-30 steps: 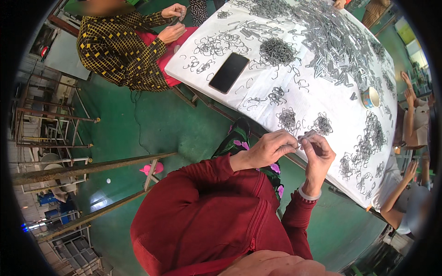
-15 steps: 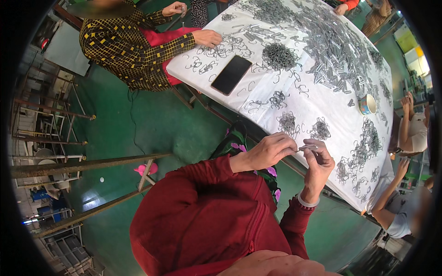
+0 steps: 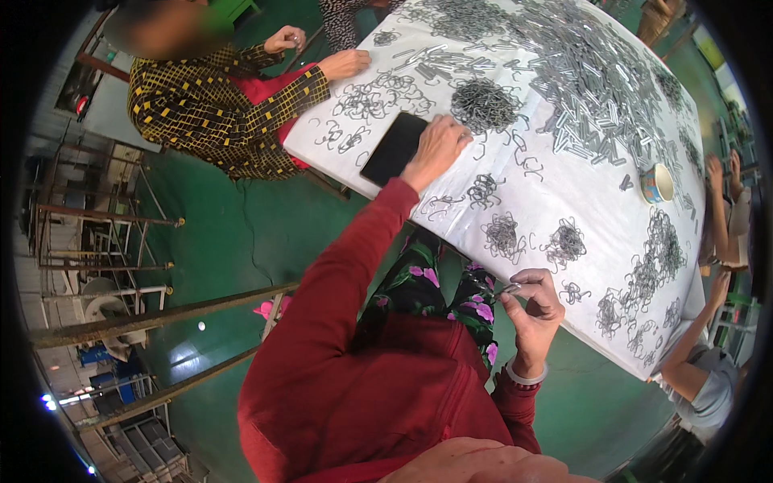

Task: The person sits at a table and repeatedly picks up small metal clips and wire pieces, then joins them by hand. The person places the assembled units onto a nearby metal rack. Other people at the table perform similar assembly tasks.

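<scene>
My left hand [image 3: 440, 148] reaches over the white-covered table, beside a black phone [image 3: 394, 148]. Its bent fingers point down at the near edge of a dense pile of dark curved metal hooks [image 3: 485, 105]; whatever the fingertips pinch, if anything, is hidden. In front of my body, just off the table edge, my right hand [image 3: 533, 315] pinches a small silvery metal piece [image 3: 510, 289] between thumb and fingers. Smaller heaps of bent wire hooks [image 3: 502, 237] lie on the cloth between my hands.
Many flat metal strips [image 3: 592, 97] cover the table's far middle. A paper cup [image 3: 657, 183] stands at the right, near more hooks [image 3: 654, 258]. At the far left, a co-worker's hand [image 3: 345, 64] rests at the table; other people sit to the right. A metal frame [image 3: 169, 312] stands left of me.
My left hand has left my right hand and swung forward and left to the dark hook pile. My right hand has dropped slightly, keeping its metal piece. A small hook cluster now shows beyond it.
</scene>
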### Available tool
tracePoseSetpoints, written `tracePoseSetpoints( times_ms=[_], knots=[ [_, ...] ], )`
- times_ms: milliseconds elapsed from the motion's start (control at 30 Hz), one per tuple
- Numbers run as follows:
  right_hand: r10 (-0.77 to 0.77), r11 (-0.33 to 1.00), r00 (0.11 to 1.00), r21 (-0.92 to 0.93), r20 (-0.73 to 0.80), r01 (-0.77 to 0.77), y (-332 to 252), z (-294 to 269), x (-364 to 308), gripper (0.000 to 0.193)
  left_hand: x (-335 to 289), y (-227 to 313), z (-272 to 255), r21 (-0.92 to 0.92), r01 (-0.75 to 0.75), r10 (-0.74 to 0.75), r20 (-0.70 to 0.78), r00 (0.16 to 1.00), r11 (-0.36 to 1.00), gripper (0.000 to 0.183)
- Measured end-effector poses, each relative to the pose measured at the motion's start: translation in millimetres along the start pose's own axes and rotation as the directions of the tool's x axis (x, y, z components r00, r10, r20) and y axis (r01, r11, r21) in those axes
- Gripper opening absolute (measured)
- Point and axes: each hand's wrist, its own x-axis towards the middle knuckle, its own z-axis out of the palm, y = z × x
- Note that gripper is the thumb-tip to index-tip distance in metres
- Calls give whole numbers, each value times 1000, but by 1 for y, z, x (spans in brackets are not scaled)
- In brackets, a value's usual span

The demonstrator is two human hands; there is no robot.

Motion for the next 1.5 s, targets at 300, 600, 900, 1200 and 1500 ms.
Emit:
tracePoseSetpoints(
  times_ms=[300, 600, 900, 1200, 1500],
  knots=[
    [126, 989, 988, 86, -91, -118, -1, 4, -4, 17, 22, -5, 19, 230, -83, 53, 136, 989, 970, 12],
    [178, 983, 972, -23, -152, -184, 5, 11, -21, 16, -36, 74, -47, -581, 214, -125, 191, 974, 785, 18],
    [118, 993, 969, 4, -217, -120, 15, 18, -29, 27, -128, 157, -108, -869, 346, -6, 368, 930, 353, 13],
    [-77, 967, 982, -252, -170, 32, 10, 26, -39, 44, -136, 166, -103, -749, 32, 43, 80, 996, 661, 11],
    [-228, 932, 961, -322, -160, 167, 6, 7, -29, 50, -122, 170, -99, -937, 186, 152, 238, 959, 297, 8]
  ],
)
